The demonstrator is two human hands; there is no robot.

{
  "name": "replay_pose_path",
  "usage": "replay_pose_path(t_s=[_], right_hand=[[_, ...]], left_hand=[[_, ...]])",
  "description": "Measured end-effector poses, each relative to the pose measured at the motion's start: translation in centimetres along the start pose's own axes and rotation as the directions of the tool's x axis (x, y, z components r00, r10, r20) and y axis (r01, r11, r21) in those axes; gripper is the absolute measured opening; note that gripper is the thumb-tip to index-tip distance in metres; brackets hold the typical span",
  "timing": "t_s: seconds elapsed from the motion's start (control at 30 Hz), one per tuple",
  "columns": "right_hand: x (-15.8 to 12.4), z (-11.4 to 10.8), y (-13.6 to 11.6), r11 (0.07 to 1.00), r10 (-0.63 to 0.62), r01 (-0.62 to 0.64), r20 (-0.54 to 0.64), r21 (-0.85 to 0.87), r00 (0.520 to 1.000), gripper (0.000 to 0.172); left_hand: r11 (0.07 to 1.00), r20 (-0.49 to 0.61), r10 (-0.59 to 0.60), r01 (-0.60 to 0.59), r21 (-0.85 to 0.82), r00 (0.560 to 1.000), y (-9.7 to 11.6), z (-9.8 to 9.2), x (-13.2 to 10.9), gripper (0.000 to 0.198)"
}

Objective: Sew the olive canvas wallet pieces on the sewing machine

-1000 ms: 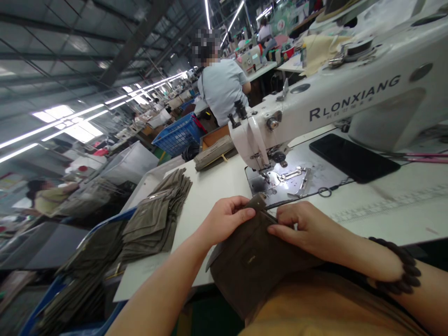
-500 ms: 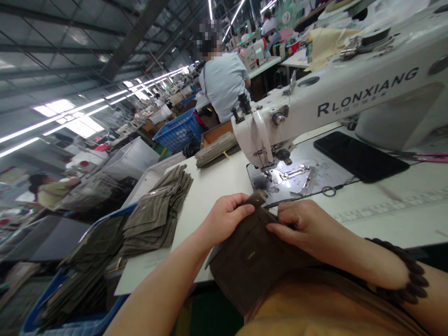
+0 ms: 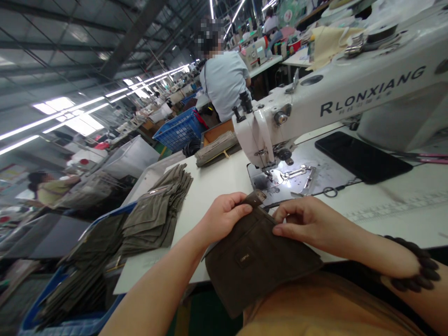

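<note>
A dark olive-brown fabric piece [image 3: 259,261] with a small label patch [image 3: 244,256] hangs over the table's front edge. My left hand [image 3: 226,217] pinches its upper left edge, thumb on top, beside a folded tab [image 3: 255,198]. On the upper right edge, my right hand [image 3: 297,219] grips the same fabric between thumb and fingers; a dark bracelet [image 3: 416,263] is round that wrist. Just beyond both hands stands the white sewing machine [image 3: 255,135], its needle area lit. The fabric lies in front of the needle, apart from it.
A stack of similar fabric pieces [image 3: 154,210] lies on the table at left, above a blue crate [image 3: 94,322] holding more. A folded bundle [image 3: 217,149] sits behind. At right are a black phone [image 3: 362,156] and pink-handled scissors [image 3: 434,157]. A co-worker [image 3: 226,81] sits ahead.
My right hand has shifted slightly up and right along the edge, and its wrist has moved right. The fabric is spread wider, with its lower right corner now showing.
</note>
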State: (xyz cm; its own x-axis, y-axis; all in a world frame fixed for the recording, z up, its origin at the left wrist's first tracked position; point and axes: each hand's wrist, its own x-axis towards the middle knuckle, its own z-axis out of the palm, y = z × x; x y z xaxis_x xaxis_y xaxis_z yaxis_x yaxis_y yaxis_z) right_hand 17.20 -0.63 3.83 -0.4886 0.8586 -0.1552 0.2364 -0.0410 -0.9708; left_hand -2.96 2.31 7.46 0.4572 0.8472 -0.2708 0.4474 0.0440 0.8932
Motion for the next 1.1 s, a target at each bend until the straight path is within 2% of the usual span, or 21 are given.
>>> replay_pose_path(t_s=[0.23,0.57,0.63,0.73,0.83,0.9,0.97,1.03,1.1], right_hand=[[0.4,0.4,-0.1,0.999,0.013,-0.016,-0.067,-0.042,0.998,0.020],[0.9,0.6,0.3,0.998,0.043,-0.045,-0.069,-0.034,0.997,0.019],[1.0,0.7,0.3,1.000,0.009,-0.011,-0.081,-0.017,0.997,0.017],[0.8,0.6,0.3,0.992,-0.103,0.109,-0.097,0.057,0.990,0.018],[0.4,0.0,0.6,0.974,-0.224,0.224,0.005,0.028,0.974,0.011],[0.2,-0.7,0.9,0.933,-0.336,0.343,0.080,-0.106,0.939,0.018],[0.2,-1.4,1.1,0.815,-0.476,0.500,0.154,-0.294,0.866,0.028],[0.5,-2.2,1.2,0.609,-0.585,0.639,0.278,-0.470,0.762,0.035],[1.0,-2.8,1.1,0.366,-0.629,0.732,0.427,-0.575,0.650,0.032]], left_hand=[[0.993,0.025,-0.020,0.023,-0.115,0.999,-0.6,-0.1,0.3,0.033],[0.994,0.008,0.005,-0.004,-0.108,1.000,-0.6,-0.1,0.6,0.021],[0.997,0.001,0.011,-0.011,-0.083,1.000,-0.6,-0.2,0.8,0.020],[0.999,-0.019,0.005,-0.006,-0.046,1.000,-0.8,-0.3,1.1,0.019],[0.999,-0.023,0.001,-0.001,-0.032,1.000,-1.0,-0.5,1.4,0.021],[1.000,-0.020,-0.005,0.005,-0.017,1.000,-1.2,-0.6,1.7,0.022],[1.000,-0.022,-0.010,0.010,-0.007,1.000,-1.4,-0.8,2.1,0.022],[1.000,-0.022,-0.006,0.006,-0.006,1.000,-1.6,-0.9,2.5,0.022],[1.000,-0.022,0.008,-0.008,0.003,1.000,-1.9,-1.0,2.9,0.023]])
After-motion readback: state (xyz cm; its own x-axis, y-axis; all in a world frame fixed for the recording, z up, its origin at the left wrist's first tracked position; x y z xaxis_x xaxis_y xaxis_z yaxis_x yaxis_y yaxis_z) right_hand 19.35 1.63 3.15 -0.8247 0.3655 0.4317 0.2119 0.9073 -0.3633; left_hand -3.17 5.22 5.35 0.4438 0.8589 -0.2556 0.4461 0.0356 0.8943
